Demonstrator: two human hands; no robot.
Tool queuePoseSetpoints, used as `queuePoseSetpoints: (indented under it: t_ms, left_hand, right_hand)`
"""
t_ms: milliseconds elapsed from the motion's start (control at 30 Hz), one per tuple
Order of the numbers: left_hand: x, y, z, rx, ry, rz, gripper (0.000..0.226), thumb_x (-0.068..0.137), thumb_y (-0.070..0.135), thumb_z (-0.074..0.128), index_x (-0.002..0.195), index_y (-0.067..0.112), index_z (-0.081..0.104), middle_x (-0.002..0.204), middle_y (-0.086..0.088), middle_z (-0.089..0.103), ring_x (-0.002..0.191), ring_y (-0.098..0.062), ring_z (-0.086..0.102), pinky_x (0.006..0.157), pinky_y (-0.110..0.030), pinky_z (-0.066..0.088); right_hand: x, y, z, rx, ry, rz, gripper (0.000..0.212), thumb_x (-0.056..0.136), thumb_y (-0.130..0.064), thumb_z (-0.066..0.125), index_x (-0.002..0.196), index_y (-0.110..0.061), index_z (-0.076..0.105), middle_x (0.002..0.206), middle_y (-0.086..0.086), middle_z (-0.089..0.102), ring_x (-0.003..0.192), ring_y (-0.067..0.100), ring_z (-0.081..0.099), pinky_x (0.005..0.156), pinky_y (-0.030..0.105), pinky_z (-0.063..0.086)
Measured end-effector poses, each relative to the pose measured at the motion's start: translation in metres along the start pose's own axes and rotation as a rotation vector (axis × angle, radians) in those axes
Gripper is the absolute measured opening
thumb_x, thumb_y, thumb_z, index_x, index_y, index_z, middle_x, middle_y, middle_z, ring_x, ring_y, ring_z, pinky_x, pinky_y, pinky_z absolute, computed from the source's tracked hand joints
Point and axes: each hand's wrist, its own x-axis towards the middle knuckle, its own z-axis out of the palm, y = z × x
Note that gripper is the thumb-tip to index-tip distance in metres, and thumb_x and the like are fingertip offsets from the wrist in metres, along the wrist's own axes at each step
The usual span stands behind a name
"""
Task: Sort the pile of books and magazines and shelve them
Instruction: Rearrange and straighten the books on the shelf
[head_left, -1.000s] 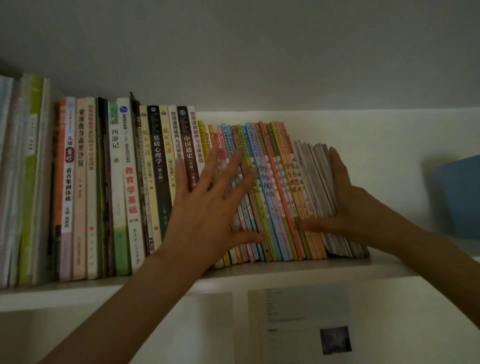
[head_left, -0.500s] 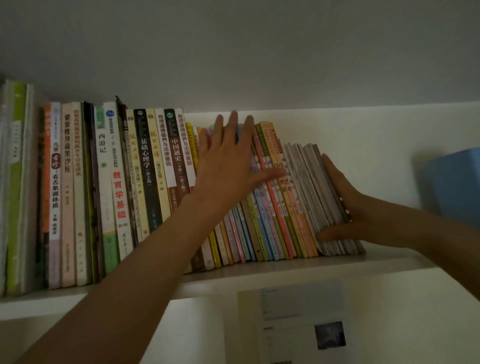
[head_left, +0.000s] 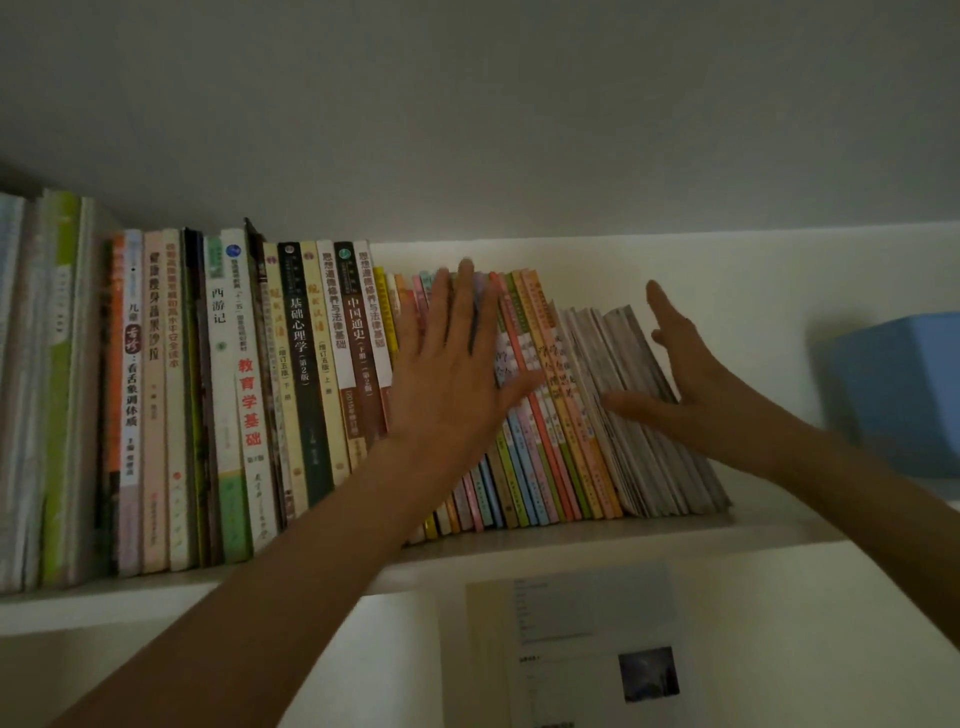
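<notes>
A white shelf (head_left: 519, 553) carries a long row of books. Tall books (head_left: 291, 374) with printed spines stand upright on the left. To their right lean several thin colourful booklets (head_left: 540, 457), then a bundle of grey magazines (head_left: 649, 457), all tilted to the left. My left hand (head_left: 452, 374) lies flat with straight fingers against the booklet spines. My right hand (head_left: 675, 379) is spread at the right end of the magazines, thumb across their edges, fingers lifted off the outer cover.
A blue box (head_left: 904, 395) stands on the shelf to the right, with a bare stretch of shelf between it and the magazines. Pale green and white folders (head_left: 52, 389) fill the far left. A printed sheet (head_left: 582, 644) is stuck below the shelf.
My left hand has climbed from the lower spines to the upper part of the booklets. My right hand has opened wider and its fingers have come away from the magazines' outer cover.
</notes>
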Motion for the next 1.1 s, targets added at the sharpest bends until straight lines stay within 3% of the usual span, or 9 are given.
queuePoseSetpoints:
  t_ms: [67, 167, 233, 333, 467, 733, 833, 967, 1100]
  left_hand:
    - [-0.024, 0.002, -0.003, 0.031, -0.095, 0.0, 0.092, 0.078, 0.071, -0.001, 0.141, 0.01, -0.026, 0.149, -0.016, -0.03, 0.138, -0.03, -0.027, 0.107, -0.042, -0.022]
    - [-0.045, -0.005, -0.003, 0.09, -0.168, 0.011, 0.103, 0.071, 0.079, 0.005, 0.141, 0.012, -0.029, 0.149, -0.015, -0.031, 0.139, -0.028, -0.026, 0.104, -0.042, -0.023]
    - [-0.042, -0.005, -0.004, 0.089, -0.163, -0.007, 0.105, 0.072, 0.08, 0.012, 0.142, 0.014, -0.026, 0.15, -0.014, -0.028, 0.14, -0.028, -0.022, 0.102, -0.044, -0.024]
    - [-0.038, 0.0, -0.007, 0.095, -0.177, -0.007, 0.105, 0.075, 0.08, 0.021, 0.143, 0.014, -0.024, 0.151, -0.014, -0.026, 0.141, -0.03, -0.019, 0.102, -0.045, -0.024]
    - [-0.05, -0.009, -0.01, 0.118, -0.206, 0.001, 0.098, 0.079, 0.077, 0.014, 0.141, 0.013, -0.027, 0.15, -0.011, -0.03, 0.139, -0.026, -0.026, 0.106, -0.049, -0.023]
    - [-0.055, -0.018, -0.021, 0.179, -0.238, 0.107, 0.09, 0.088, 0.065, 0.028, 0.146, 0.006, -0.009, 0.156, -0.012, -0.012, 0.144, -0.024, -0.012, 0.105, -0.042, -0.022]
    - [-0.06, -0.017, -0.02, 0.169, -0.234, 0.104, 0.091, 0.088, 0.064, 0.033, 0.145, 0.005, -0.007, 0.155, -0.013, -0.007, 0.144, -0.024, -0.007, 0.111, -0.046, -0.015]
    - [-0.077, -0.03, -0.026, 0.13, -0.046, 0.057, 0.079, 0.069, 0.052, 0.068, 0.128, 0.002, 0.052, 0.135, -0.015, 0.052, 0.128, -0.028, 0.044, 0.11, -0.05, 0.017]
    - [-0.089, -0.049, -0.028, 0.107, -0.086, -0.034, 0.082, 0.074, 0.064, 0.044, 0.136, 0.01, 0.043, 0.143, -0.012, 0.043, 0.131, -0.027, 0.037, 0.1, -0.057, 0.022]
  right_hand:
    - [0.005, -0.005, 0.01, -0.18, 0.025, -0.117, 0.112, 0.059, -0.071, 0.051, 0.136, -0.041, -0.026, 0.153, -0.014, -0.024, 0.137, 0.0, -0.01, 0.114, 0.036, 0.007]
    - [0.011, -0.001, 0.025, -0.397, 0.061, -0.19, 0.11, 0.059, -0.077, 0.047, 0.134, -0.043, -0.026, 0.151, -0.01, -0.032, 0.14, 0.007, -0.007, 0.11, 0.043, 0.019]
    - [0.014, 0.004, 0.03, -0.448, 0.134, -0.185, 0.109, 0.062, -0.078, 0.045, 0.14, -0.038, -0.019, 0.154, -0.004, -0.026, 0.144, 0.02, 0.002, 0.107, 0.045, 0.026]
    - [0.015, 0.004, 0.033, -0.627, 0.246, -0.248, 0.1, 0.074, -0.083, 0.028, 0.15, -0.024, 0.0, 0.157, 0.01, -0.007, 0.143, 0.034, 0.007, 0.108, 0.052, 0.015]
    - [0.008, -0.001, 0.048, -0.954, 0.051, -0.455, 0.075, 0.088, -0.072, 0.01, 0.148, -0.027, 0.013, 0.156, 0.011, 0.013, 0.143, 0.034, 0.007, 0.115, 0.055, 0.001]
    - [0.013, -0.015, 0.065, -0.952, 0.012, -0.413, 0.084, 0.063, -0.08, 0.037, 0.133, -0.033, 0.039, 0.141, 0.003, 0.048, 0.131, 0.033, 0.041, 0.108, 0.06, 0.021]
    - [0.012, -0.021, 0.063, -0.961, 0.012, -0.424, 0.087, 0.055, -0.076, 0.049, 0.127, -0.028, 0.051, 0.133, 0.008, 0.056, 0.121, 0.036, 0.053, 0.095, 0.066, 0.03]
    - [0.006, -0.034, 0.073, -0.944, 0.014, -0.336, 0.093, 0.068, -0.084, 0.023, 0.137, -0.024, 0.037, 0.139, 0.009, 0.051, 0.126, 0.031, 0.05, 0.097, 0.057, 0.029]
    - [0.01, -0.044, 0.092, -0.903, 0.034, -0.297, 0.097, 0.069, -0.085, 0.018, 0.14, -0.021, 0.034, 0.142, 0.01, 0.046, 0.132, 0.031, 0.04, 0.099, 0.051, 0.029]
